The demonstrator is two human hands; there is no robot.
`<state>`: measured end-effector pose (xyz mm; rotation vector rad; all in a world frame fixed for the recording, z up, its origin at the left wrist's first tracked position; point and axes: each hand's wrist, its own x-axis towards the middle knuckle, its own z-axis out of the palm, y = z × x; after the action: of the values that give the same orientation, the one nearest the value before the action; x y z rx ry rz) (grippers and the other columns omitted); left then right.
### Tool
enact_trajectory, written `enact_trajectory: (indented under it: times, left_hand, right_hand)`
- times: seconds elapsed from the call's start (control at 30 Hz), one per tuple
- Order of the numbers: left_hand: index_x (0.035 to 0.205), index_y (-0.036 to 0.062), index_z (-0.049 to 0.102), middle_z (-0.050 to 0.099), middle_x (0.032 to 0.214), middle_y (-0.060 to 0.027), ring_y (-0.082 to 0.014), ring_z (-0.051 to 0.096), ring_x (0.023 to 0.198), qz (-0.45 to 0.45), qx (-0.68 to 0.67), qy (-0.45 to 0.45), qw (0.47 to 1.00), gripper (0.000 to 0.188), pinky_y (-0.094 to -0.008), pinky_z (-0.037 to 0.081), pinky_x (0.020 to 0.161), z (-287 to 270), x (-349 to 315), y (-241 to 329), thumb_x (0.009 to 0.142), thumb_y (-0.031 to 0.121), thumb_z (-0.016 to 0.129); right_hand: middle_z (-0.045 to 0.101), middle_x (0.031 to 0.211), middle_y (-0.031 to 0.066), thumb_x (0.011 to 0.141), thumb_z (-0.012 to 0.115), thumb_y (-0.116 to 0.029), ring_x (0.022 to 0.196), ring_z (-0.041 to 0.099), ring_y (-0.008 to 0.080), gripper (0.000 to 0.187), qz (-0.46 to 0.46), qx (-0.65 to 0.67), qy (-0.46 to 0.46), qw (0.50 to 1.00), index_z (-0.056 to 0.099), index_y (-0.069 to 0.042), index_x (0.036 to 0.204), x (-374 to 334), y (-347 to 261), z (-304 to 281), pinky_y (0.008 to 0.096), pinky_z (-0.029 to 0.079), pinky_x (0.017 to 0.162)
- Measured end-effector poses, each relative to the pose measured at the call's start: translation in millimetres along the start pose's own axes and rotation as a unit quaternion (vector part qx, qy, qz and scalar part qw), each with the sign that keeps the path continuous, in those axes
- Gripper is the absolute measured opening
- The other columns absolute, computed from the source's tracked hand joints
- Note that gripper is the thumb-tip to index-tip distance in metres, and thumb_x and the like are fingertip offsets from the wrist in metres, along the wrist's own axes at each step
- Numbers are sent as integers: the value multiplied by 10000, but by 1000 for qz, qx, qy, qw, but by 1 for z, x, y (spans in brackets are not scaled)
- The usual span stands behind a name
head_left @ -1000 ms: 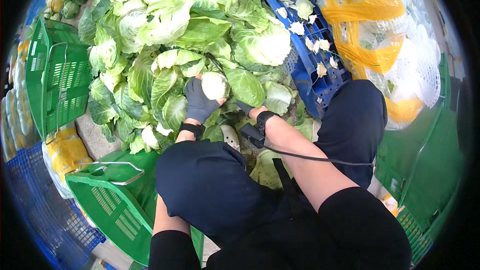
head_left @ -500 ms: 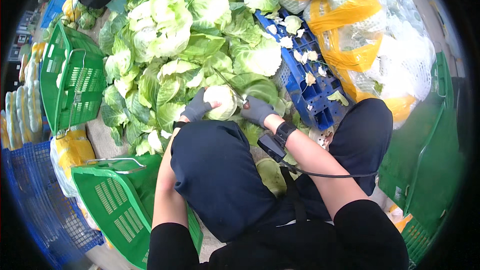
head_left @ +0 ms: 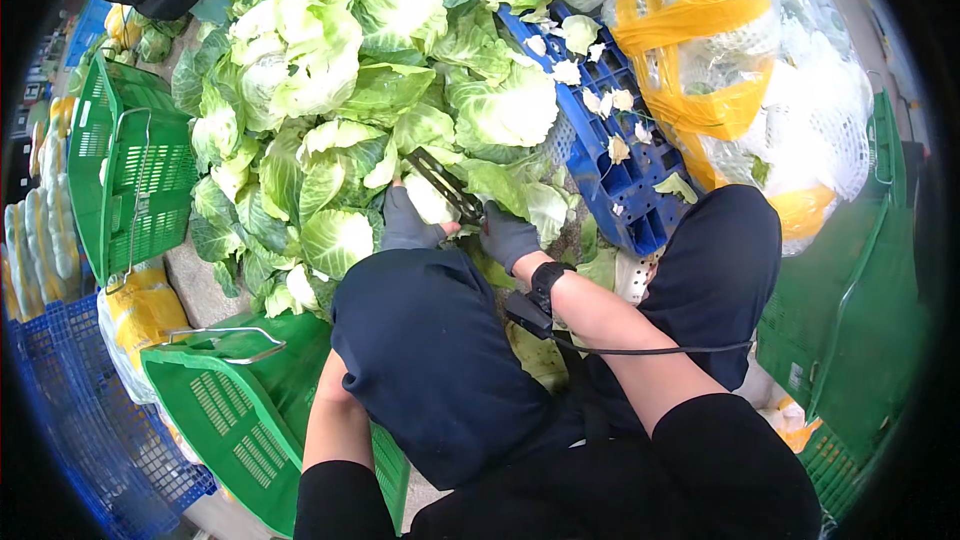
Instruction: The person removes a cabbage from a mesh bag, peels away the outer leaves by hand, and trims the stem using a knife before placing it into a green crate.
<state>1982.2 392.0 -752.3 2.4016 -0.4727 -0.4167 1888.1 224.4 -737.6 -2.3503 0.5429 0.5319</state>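
Note:
My left hand (head_left: pixel 408 224), in a grey glove, is closed round the near left side of a pale cabbage head (head_left: pixel 430 202). In my right hand (head_left: pixel 506 237), gloved alike, is the handle of a knife (head_left: pixel 440 180). Its dark blade slants up and left across the cabbage's far right side; whether it cuts in cannot be told. Both hands are just beyond my knee, over a large heap of loose cabbage leaves (head_left: pixel 390 90). The lower part of the cabbage is hidden behind my left hand and knee.
Green baskets (head_left: pixel 232 420) with wire handles stand at my left, beside stacked blue crates (head_left: pixel 85 390). A blue pallet (head_left: pixel 610 140) strewn with leaf scraps lies right of the heap. Bulging net bags (head_left: pixel 720 60) with yellow tape fill the far right. A black cable (head_left: pixel 650 350) runs from my right wrist.
The knife's blade has swung over the cabbage with its flat side showing. My left hand has turned and shifted slightly right. The round cabbage face shows less than before.

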Motion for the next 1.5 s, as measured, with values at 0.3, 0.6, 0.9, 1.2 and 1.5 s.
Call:
enact_trajectory:
  times: [0.3,0.6,0.9,1.2,1.5]
  left_hand:
    - [1290,-15,314,441,1174,-247,-407,438,1093,-30,51,31,998,1038,-472,379,929,16,7,0,486,345,864]
    - [1286,-15,356,529,1149,-227,-353,531,1088,19,-62,-58,996,984,-408,446,914,-10,31,-14,529,403,824]
    - [1289,-24,353,526,1182,-160,-258,511,1130,-9,-250,-144,957,941,-370,410,966,-65,16,30,546,276,846]
    - [1345,-28,312,470,1251,-192,-281,475,1178,63,-266,-125,954,985,-384,391,993,-46,5,30,573,254,855]
    - [1406,-76,167,402,1252,-276,-430,415,1141,159,44,12,986,1316,-471,347,966,11,-4,-23,419,412,889]
  right_hand:
    - [572,1197,155,880,464,-258,1112,523,343,344,-47,-10,56,997,563,-90,1164,49,23,32,416,412,936]
    - [623,1084,162,816,529,-312,1032,571,348,357,-56,54,-66,995,577,-79,1083,74,29,24,405,445,879]
    - [630,1039,195,786,553,-285,965,606,361,351,-4,42,-139,989,560,-60,1057,17,-12,-59,417,472,825]
    - [645,1013,162,821,552,-284,949,614,357,345,11,73,-73,995,526,-71,1092,-15,0,-52,442,482,792]
    - [661,990,171,888,441,-291,930,633,355,328,51,36,-84,994,641,-78,1038,-5,1,16,440,503,785]
